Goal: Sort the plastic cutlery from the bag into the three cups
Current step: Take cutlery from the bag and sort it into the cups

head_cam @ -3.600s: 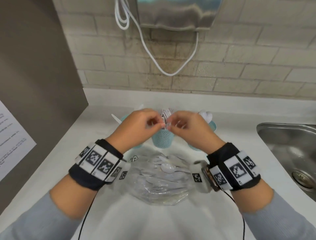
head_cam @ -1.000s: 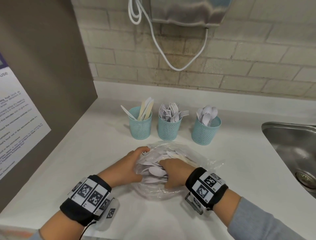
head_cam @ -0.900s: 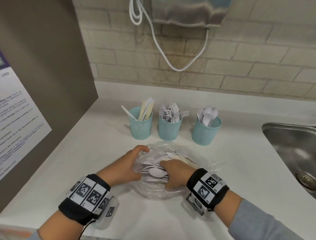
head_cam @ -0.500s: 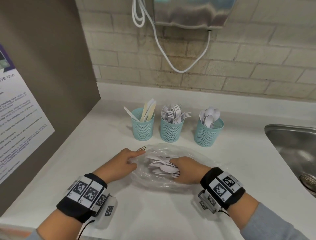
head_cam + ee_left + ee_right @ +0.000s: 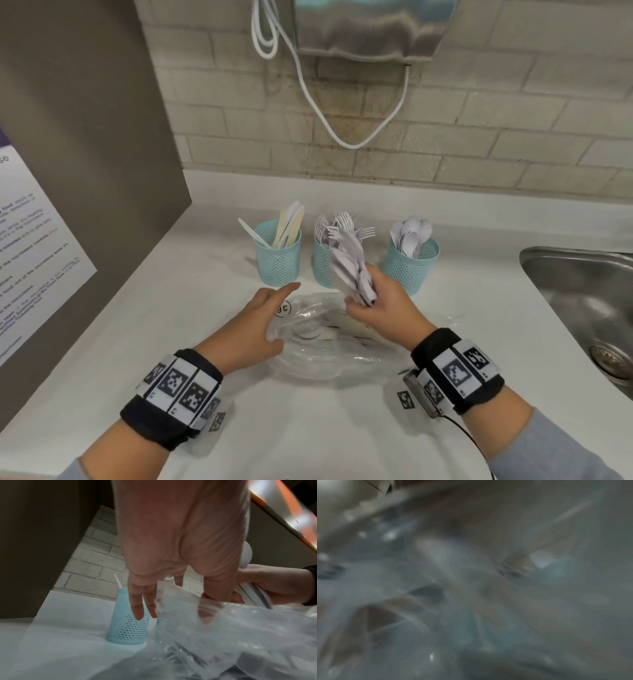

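On the white worktop [image 5: 342,438] we have one clear bag [image 5: 329,349] lying flat in the near middle, with more white cutlery showing through it, too jumbled to count. Behind it stand three teal cups in a row: the left cup [image 5: 278,255] with about four knives, the middle cup [image 5: 323,260] bristling with forks, and the right cup [image 5: 411,265] with a cluster of spoons; we cannot count the forks or spoons exactly. Our left hand [image 5: 255,329] lies with its fingers straight on the left edge of the bag, pinning it down and clutching nothing. Our right hand [image 5: 380,308] has its fingers wrapped round a bundle [image 5: 349,270] of several white pieces, lifted just above the bag in front of the middle cup; a fork's tines show at the bundle's top, but the rest are too blurred to name. To do this step well, we should judge what is in the bundle before dropping anything: fan the pieces with the thumb, feed only the forks handle-down into the middle cup, and carry any spoons on to the right one. The middle cup is crowded and light, so we would lower the pieces gently rather than jab, lest it tip.
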A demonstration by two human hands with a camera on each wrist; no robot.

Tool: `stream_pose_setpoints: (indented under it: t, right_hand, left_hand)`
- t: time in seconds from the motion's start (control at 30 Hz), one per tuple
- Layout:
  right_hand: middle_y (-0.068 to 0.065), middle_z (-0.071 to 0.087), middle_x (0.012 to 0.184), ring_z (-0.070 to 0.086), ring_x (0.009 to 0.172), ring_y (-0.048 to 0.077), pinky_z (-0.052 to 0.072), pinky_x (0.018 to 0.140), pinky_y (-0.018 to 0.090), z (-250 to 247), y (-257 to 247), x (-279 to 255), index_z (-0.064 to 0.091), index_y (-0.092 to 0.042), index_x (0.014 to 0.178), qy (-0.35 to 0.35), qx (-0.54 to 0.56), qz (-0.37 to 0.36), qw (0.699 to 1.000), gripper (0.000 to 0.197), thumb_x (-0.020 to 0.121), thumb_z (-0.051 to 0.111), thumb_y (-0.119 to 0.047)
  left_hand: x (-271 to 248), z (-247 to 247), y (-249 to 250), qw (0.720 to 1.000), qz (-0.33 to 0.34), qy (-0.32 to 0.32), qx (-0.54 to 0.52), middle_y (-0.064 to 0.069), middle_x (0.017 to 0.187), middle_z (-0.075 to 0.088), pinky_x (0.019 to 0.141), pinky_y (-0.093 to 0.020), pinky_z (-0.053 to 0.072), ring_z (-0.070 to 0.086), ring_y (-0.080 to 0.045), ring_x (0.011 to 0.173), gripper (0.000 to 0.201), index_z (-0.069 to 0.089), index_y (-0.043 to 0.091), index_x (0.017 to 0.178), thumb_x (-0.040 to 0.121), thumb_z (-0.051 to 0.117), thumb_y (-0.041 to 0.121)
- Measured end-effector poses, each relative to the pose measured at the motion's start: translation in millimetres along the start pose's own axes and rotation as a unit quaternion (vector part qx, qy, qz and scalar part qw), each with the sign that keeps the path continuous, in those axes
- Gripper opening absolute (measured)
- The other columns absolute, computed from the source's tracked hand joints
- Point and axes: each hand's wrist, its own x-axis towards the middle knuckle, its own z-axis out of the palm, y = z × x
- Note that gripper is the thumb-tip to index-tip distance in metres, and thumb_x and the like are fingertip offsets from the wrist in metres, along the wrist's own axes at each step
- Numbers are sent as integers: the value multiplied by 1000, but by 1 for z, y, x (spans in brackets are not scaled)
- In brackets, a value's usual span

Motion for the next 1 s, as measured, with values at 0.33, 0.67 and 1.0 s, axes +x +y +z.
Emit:
stream_pose_setpoints:
  t: [0.33, 0.67, 1.0]
  right_hand:
    - [9, 62, 75, 59, 69, 14, 52, 67, 21, 20, -24, 19, 59, -1, 96, 172, 197, -2, 965, 15, 82, 64, 1]
    - [-1, 70, 86, 66, 77, 2, 52, 70, 16, 39, -4, 4, 59, -21, 98, 183, 220, 24, 958, 34, 73, 74, -2]
    - [2, 57, 57, 54, 52, 13, 46, 52, 23, 17, -12, 20, 58, 1, 79, 242, 278, 39, 929, 6, 81, 59, 7]
  left_hand:
    - [19, 1, 9, 997, 58, 57, -11, 7, 135, 38, 106, -25, 35, 42, -9, 122, 60, 35, 31, 140, 87, 61, 20]
    - [29, 1, 61, 968, 119, 102, -195, 23, 136, 44, 107, -18, 35, 39, 9, 128, 57, 27, 46, 137, 89, 57, 39]
    - [45, 25, 69, 962, 79, 176, -195, 11, 119, 48, 95, -14, 37, 46, 1, 113, 80, 42, 27, 121, 55, 79, 52]
